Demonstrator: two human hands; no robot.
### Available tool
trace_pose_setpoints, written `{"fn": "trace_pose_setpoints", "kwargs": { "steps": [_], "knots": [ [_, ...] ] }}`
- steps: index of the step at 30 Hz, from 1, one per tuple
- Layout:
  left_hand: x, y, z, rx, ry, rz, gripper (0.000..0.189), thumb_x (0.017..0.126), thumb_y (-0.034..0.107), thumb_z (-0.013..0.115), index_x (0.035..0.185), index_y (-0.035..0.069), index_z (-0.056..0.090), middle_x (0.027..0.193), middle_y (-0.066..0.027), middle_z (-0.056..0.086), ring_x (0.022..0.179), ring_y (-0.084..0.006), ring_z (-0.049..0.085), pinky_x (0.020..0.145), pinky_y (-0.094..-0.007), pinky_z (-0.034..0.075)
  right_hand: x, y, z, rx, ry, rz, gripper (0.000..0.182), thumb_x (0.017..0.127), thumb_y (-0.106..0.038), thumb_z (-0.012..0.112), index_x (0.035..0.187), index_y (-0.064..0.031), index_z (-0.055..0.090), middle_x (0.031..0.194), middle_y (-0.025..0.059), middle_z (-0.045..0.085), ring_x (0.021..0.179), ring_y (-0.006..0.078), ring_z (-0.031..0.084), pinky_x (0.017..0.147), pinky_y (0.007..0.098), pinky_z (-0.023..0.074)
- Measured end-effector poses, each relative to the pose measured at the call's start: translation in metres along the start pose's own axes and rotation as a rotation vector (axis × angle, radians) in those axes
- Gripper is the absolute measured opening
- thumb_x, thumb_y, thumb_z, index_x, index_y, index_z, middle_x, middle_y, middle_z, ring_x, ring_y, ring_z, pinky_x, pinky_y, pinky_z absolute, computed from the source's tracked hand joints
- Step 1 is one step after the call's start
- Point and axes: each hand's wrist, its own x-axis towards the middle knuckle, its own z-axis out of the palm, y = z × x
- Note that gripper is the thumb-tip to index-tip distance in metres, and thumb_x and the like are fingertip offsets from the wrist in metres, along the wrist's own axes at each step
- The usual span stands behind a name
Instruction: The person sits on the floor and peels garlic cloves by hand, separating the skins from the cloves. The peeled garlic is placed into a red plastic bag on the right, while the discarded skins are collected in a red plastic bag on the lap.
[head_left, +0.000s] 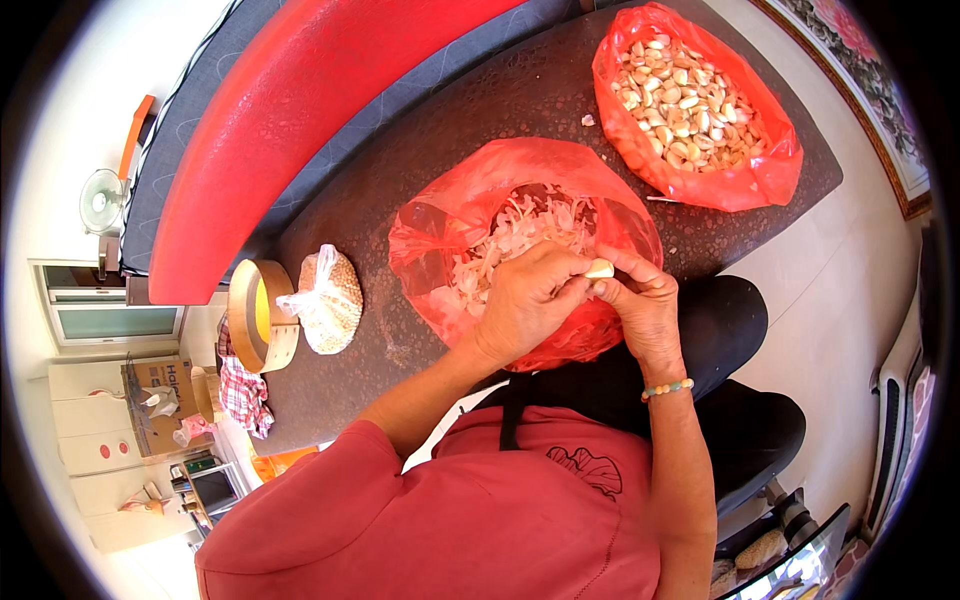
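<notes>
A pale garlic clove (599, 269) is pinched between the fingertips of both hands. My left hand (531, 296) has its thumb and forefinger at one end of the clove; my right hand (643, 304), with a beaded bracelet on its wrist, grips the other end. Both are over the near side of an open red plastic bag (517, 161) holding papery garlic skins (536, 225). Beyond, at the upper right, a second red plastic bag (776, 180) stands open, filled with garlic cloves (686, 105).
Both bags rest on a dark mottled table (397, 142). On its left part are a tied clear bag of beans or grains (334, 307), a round wooden sieve (281, 345) and a checked cloth (244, 394). A red cushioned edge (300, 97) curves along the far side.
</notes>
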Motion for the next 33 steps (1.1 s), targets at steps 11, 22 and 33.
{"fn": "trace_pose_setpoints", "kwargs": {
  "steps": [11,22,33],
  "knots": [
    [0.003,-0.002,-0.017,0.288,-0.219,0.093,0.011,0.075,0.000,0.062,0.085,0.003,0.060,0.074,-0.0083,0.059,0.061,-0.0226,0.061,0.052,-0.0313,0.048,0.001,0.002,0.002,-0.044,-0.020,0.083,0.028,0.077,0.007,0.066,0.105,0.0034,0.062,0.098,0.0063,0.061,0.089,0.0132,0.060,0.081,0.0258,0.0511],
    [0.007,-0.009,-0.018,0.368,-0.196,0.165,0.010,0.075,0.000,0.062,0.084,0.003,0.058,0.072,-0.0076,0.058,0.058,-0.0216,0.060,0.050,-0.0304,0.046,0.001,0.002,0.003,-0.055,-0.037,0.072,0.026,0.078,0.006,0.066,0.103,0.0036,0.062,0.095,0.0052,0.060,0.087,0.0127,0.060,0.078,0.0254,0.0517],
    [0.006,-0.013,-0.011,0.224,-0.161,0.100,0.006,0.074,-0.003,0.060,0.076,0.002,0.056,0.068,-0.0070,0.056,0.054,-0.0176,0.059,0.048,-0.0283,0.045,0.000,0.006,0.008,-0.635,-0.019,-0.234,0.023,0.074,0.006,0.067,0.096,0.0005,0.064,0.088,0.0062,0.060,0.076,0.0109,0.060,0.064,0.0220,0.0488]
  ]
}}
